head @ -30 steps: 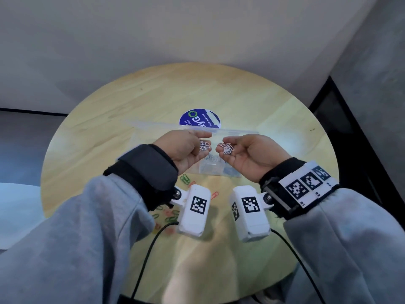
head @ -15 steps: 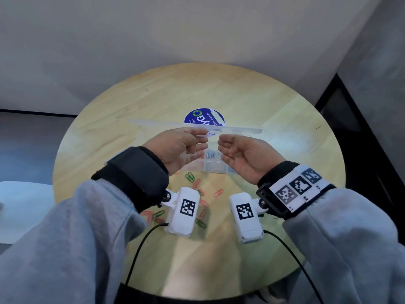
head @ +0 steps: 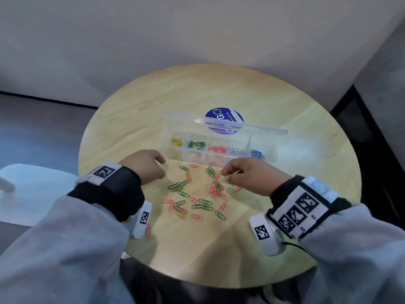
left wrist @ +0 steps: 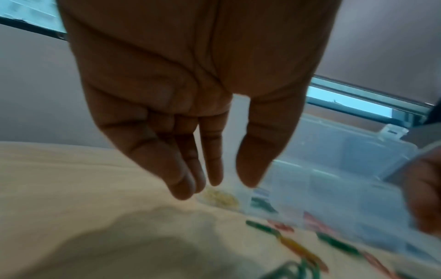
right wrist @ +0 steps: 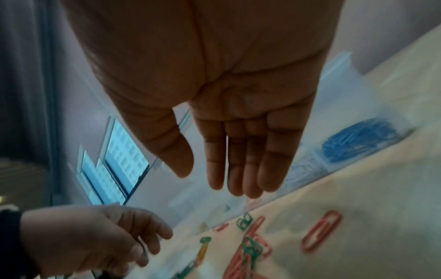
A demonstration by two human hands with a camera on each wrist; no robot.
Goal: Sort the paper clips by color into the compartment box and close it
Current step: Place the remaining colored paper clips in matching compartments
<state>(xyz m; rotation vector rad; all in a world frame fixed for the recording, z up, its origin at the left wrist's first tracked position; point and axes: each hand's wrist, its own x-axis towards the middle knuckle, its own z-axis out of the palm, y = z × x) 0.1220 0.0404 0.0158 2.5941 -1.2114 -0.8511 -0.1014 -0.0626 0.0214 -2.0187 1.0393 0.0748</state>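
Sorting is judged to be midway: green, pink and a few yellow paper clips (head: 197, 194) are scattered on the round wooden table (head: 131, 119), just in front of the clear compartment box (head: 219, 150), whose lid (head: 223, 125) is raised open. Separate compartments are seen filled with yellow, green, pink, white and blue clips. The left hand (head: 145, 166) and right hand (head: 247, 174) are held over the pile with fingers relaxed and apart, nothing gripped. Next, one loose clip would need to be pinched and carried to its matching compartment; tangled clips near the right hand may lift together.
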